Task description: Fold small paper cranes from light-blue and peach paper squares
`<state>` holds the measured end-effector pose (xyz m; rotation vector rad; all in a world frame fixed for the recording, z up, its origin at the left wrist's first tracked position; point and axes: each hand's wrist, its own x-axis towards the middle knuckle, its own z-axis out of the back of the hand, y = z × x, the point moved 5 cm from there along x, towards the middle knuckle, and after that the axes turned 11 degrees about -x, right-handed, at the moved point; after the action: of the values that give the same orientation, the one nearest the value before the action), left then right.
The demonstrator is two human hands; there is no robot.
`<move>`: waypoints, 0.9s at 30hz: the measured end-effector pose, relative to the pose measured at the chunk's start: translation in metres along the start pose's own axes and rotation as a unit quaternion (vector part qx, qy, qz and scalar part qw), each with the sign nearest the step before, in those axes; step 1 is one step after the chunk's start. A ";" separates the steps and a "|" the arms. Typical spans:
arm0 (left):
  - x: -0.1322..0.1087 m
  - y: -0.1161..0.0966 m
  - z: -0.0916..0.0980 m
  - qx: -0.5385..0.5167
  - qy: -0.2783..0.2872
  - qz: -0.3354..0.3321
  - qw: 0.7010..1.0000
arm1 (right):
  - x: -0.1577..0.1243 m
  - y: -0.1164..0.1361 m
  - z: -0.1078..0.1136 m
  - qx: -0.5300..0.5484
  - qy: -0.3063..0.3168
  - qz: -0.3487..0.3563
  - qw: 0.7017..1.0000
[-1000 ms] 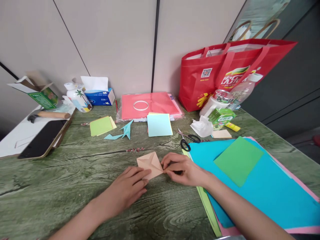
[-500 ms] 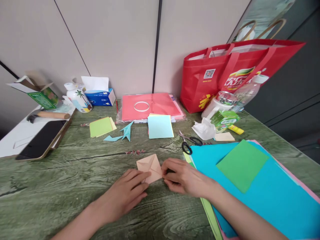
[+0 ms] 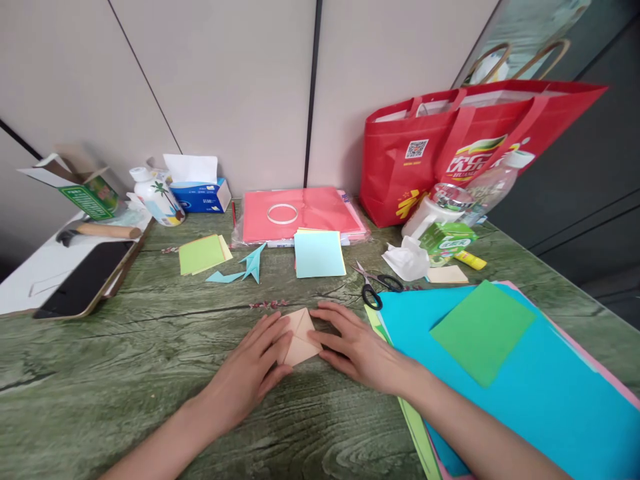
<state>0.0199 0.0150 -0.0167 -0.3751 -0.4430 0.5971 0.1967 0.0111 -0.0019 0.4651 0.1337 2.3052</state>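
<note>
A small peach sheet of origami paper (image 3: pixel 304 343), folded into a square with crease lines, lies on the table between my two hands. My left hand (image 3: pixel 255 363) grips its left side, fingers over the top and thumb by the lower edge. Spread fingers of my right hand (image 3: pixel 355 347) touch its right side, one fingertip on the surface and the others around the corner. The fingers cover parts of the left and right edges. Beyond the hands are a blue folded paper figure (image 3: pixel 253 265) and a stack of light-blue paper squares (image 3: pixel 320 255).
Black-handled scissors (image 3: pixel 373 287) lie beyond my right hand. Large blue sheets (image 3: pixel 525 413) with a green square (image 3: pixel 484 332) spread at the right. Behind stand a red bag (image 3: pixel 400 160) and a tissue box (image 3: pixel 203 195). A phone (image 3: pixel 85 279) is at the left.
My right hand has gone from a pinch at the paper's right corner to spread fingers along its side. The raised flap now lies flatter, and my left hand covers more of the left side.
</note>
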 end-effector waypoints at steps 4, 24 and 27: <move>-0.002 0.002 0.003 -0.024 -0.033 -0.001 0.999 | -0.001 0.001 -0.001 -0.007 0.006 0.000 1.000; -0.001 -0.002 0.007 -0.022 -0.040 -0.012 0.999 | 0.000 0.003 -0.006 0.016 -0.018 0.009 1.000; -0.004 0.000 0.001 -0.029 -0.027 -0.017 0.999 | 0.001 0.006 -0.006 0.007 -0.007 0.027 1.000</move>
<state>0.0163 0.0124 -0.0164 -0.4069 -0.5188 0.5630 0.1897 0.0079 -0.0054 0.4961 0.1320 2.3543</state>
